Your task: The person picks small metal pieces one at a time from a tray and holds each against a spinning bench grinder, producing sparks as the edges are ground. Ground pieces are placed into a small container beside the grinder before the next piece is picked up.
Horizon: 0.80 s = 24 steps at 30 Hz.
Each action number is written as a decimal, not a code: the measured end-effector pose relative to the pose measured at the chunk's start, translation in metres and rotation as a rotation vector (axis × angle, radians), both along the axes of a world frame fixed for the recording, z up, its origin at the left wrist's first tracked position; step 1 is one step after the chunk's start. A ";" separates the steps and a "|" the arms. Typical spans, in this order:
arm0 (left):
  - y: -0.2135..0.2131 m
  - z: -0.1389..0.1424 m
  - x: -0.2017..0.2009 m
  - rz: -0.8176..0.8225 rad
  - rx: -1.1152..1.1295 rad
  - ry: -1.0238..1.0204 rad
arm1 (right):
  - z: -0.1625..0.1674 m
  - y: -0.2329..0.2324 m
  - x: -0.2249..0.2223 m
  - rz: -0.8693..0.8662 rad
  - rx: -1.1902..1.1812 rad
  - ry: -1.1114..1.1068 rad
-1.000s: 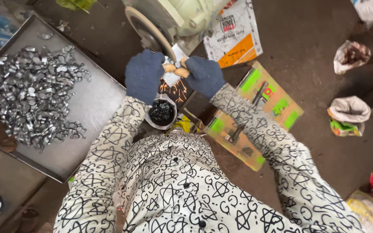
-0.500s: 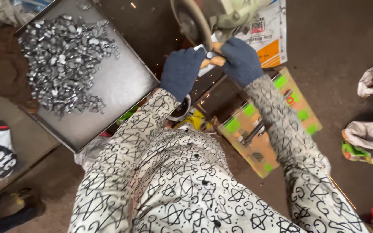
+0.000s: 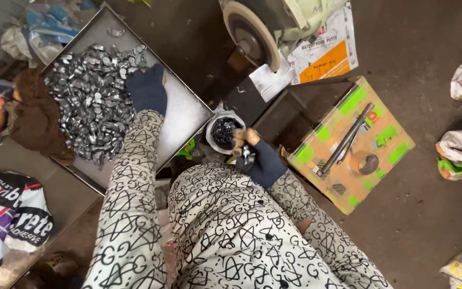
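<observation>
Gloves of dark knit cover both hands. The left hand lies spread, fingers reaching up-frame, on a heap of small shiny metal pieces in a flat steel tray. The right hand pinches one metal piece beside a round cup of dark bits; which way it points cannot be told.

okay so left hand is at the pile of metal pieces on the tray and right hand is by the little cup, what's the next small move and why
Probably close the left hand on one piece from the pile of metal pieces and lift it off the tray. That gloved hand rests at the pile's edge, while the right hand sits at the small cup with a small shiny piece at its fingertips. The grinding wheel above stands free.
</observation>
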State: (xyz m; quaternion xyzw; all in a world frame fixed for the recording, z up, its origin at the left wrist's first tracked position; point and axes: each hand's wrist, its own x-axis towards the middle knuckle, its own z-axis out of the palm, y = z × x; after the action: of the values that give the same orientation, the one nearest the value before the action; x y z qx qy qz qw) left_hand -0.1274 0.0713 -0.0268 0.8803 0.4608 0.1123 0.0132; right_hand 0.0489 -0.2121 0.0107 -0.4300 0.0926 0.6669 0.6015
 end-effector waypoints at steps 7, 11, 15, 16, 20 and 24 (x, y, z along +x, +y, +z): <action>-0.038 0.011 0.003 -0.063 -0.033 -0.340 | 0.001 0.031 -0.012 0.301 -0.052 -0.461; -0.109 0.043 0.043 0.150 -0.830 -0.943 | 0.022 0.048 0.012 0.285 0.259 -1.070; -0.140 0.064 0.093 -0.093 -0.990 -1.182 | 0.061 0.040 0.059 0.362 0.328 -1.514; -0.138 0.066 0.104 -0.132 -0.961 -1.194 | 0.068 0.039 0.070 0.366 0.298 -1.643; -0.115 0.071 0.133 -0.314 -0.305 -0.585 | 0.069 0.062 0.114 0.496 0.141 -2.123; -0.107 0.073 0.145 -0.345 -0.255 -0.357 | 0.058 0.065 0.139 0.441 0.213 -2.030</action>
State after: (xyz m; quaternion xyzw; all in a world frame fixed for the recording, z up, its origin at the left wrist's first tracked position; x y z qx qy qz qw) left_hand 0.0176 -0.0356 0.0458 0.9032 0.3050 0.2028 0.2237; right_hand 0.1883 -0.1467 0.0688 -0.7405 -0.5962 0.0918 0.2963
